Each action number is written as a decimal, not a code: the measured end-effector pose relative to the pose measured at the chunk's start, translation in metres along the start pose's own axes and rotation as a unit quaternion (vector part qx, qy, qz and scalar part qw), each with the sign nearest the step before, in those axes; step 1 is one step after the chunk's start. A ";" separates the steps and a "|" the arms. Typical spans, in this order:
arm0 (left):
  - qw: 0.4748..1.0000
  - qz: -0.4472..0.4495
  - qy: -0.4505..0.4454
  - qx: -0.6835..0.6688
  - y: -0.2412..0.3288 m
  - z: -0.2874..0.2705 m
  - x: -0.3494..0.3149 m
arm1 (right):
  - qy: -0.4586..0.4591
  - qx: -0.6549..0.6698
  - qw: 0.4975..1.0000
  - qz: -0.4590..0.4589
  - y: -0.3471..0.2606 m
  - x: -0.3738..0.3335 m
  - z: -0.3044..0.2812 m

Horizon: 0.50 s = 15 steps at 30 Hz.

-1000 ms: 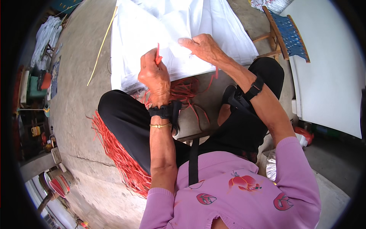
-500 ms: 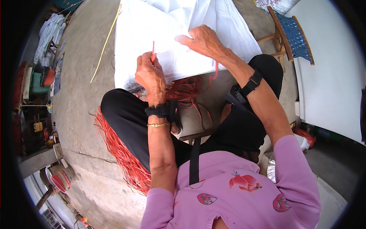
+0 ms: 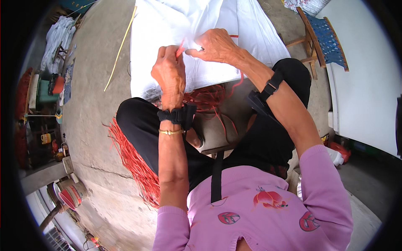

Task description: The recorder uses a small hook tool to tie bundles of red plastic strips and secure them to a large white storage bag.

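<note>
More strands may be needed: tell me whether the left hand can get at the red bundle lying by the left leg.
Probably yes: the left hand pinches a red strand, but nothing blocks the red bundle.

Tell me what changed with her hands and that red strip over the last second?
The left hand rose and closed in on the right hand, carrying its pinched red strip until the fingers nearly meet over the white sheet. The right hand stayed on the sheet, red strip trailing beneath it. The red strip bundle by the leg and the blue chair are unchanged.
</note>
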<state>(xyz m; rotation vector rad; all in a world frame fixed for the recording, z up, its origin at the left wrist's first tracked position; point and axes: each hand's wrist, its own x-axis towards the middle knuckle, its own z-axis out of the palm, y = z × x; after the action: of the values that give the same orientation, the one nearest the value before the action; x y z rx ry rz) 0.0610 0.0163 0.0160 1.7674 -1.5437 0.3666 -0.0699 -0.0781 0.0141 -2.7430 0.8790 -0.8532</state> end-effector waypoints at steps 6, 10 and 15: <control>0.993 -0.072 0.095 0.009 0.000 -0.005 -0.015 | -0.050 0.066 0.994 0.065 0.009 -0.001 -0.006; 0.986 -0.074 0.144 -0.027 0.016 0.011 -0.012 | -0.012 0.227 0.970 0.080 0.000 0.002 0.008; 0.994 -0.072 0.070 -0.034 0.025 0.027 -0.010 | 0.037 0.329 0.915 0.230 -0.006 0.011 0.018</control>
<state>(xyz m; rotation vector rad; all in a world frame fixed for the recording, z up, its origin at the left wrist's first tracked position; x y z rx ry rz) 0.0288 0.0056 -0.0005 1.7490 -1.3063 0.3540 -0.0498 -0.0806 0.0059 -1.8409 0.9682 -0.9380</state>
